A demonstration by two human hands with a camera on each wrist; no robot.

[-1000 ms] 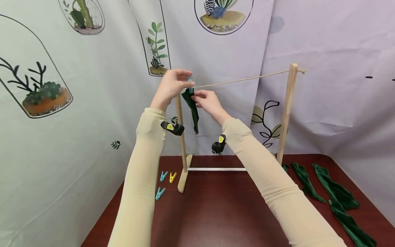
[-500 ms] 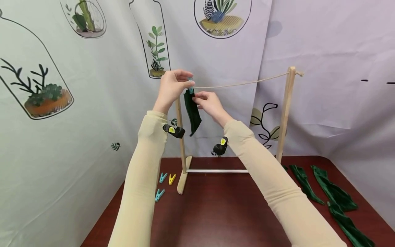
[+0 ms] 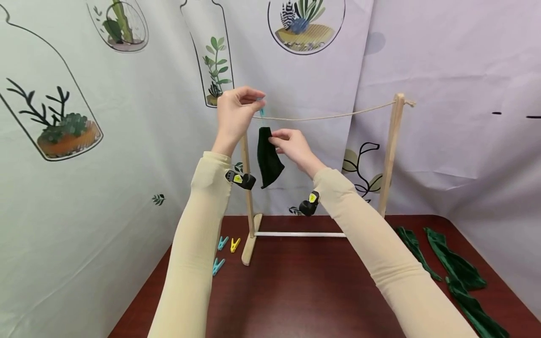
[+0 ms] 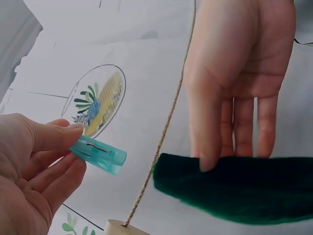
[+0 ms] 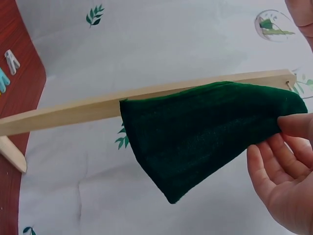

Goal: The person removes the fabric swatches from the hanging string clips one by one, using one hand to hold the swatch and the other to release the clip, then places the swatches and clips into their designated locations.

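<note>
My left hand [image 3: 236,115] pinches a turquoise clothespin [image 4: 100,154] between thumb and fingers, at the left end of a thin rope [image 3: 321,119]. Nothing sits in the clothespin's jaws. Just below the rope, a dark green velvet cloth [image 3: 268,159] hangs from my right hand [image 3: 294,148]. In the right wrist view, thumb and fingers pinch this cloth [image 5: 195,137] near its narrow top, and the wider end spreads away from the hand. A small gap shows between the cloth's top edge and the rope in the head view.
The rope runs between two wooden posts [image 3: 391,155] joined by a white rod [image 3: 300,234]. Turquoise clothespins [image 3: 218,266] and a yellow one [image 3: 235,244] lie on the table [image 3: 291,291] at left. More green velvet pieces [image 3: 454,263] lie at right, beyond my right sleeve.
The clothespin has come off the cloth and moved slightly up in my left hand. My right hand has drawn the cloth down and to the right, away from the rope.
</note>
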